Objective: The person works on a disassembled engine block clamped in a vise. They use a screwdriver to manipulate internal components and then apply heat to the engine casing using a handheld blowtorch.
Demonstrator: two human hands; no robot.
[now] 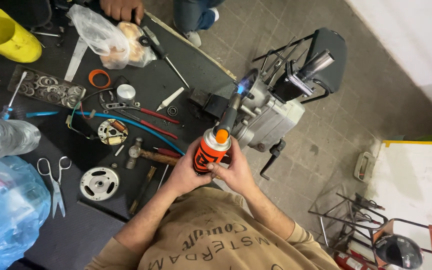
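Between both hands, near the middle of the view, stands an orange gas can (209, 154) with a torch head (230, 116) on top. The left hand (185, 172) wraps the can from its side and the right hand (235, 171) cups it from the other, so each grip is closed on the can; the fingers behind it are hidden. Just beyond the grip, a blue flame (245, 86) plays on a grey engine (267, 116) that hangs over the edge of the dark tabletop (83, 227); the far side of the engine is hard to make out under rods and brackets. Left of the grip lie a hammer (145, 153), a round metal disc (99, 183) and scissors (55, 182). Farther left, a blue plastic bag (7, 205) is cut off by the frame. Well beyond the grip, another person's hand (121, 8) rests at the top edge, mostly out of view, beside a clear bag (107, 38) whose contents are blurred.
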